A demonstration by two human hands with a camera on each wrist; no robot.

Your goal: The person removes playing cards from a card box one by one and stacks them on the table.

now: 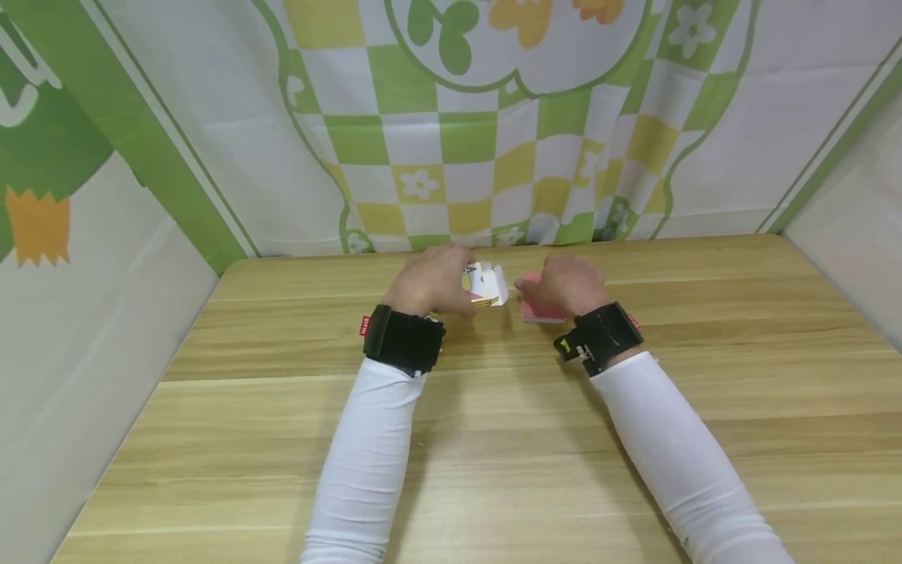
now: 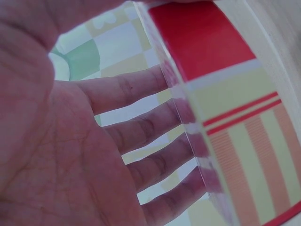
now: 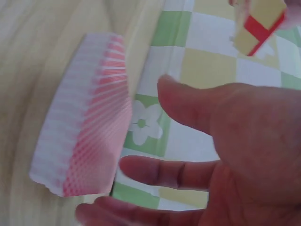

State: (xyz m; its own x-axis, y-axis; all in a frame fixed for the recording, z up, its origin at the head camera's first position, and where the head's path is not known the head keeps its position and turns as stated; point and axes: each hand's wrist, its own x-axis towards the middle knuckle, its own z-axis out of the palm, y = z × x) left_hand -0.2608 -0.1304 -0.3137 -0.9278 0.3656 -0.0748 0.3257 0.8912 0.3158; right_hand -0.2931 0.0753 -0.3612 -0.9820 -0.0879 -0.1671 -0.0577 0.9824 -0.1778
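My left hand (image 1: 430, 282) grips a playing card box (image 1: 486, 288) near the table's far edge. In the left wrist view, the fingers lie along one side of the box (image 2: 225, 89), which has red, cream and striped panels. A white flap stands open at its right end. To its right, a deck of red-backed playing cards (image 1: 543, 310) sits on the table. My right hand (image 1: 576, 283) hovers at the deck; in the right wrist view, its thumb and fingers are spread beside the slightly fanned deck (image 3: 94, 127), with no grip visible.
The wooden table (image 1: 493, 470) stretches toward me under both forearms. A green, yellow and white checked cloth (image 1: 486, 157) hangs right behind its far edge. Cloth walls (image 1: 127, 313) rise at the left and right sides.
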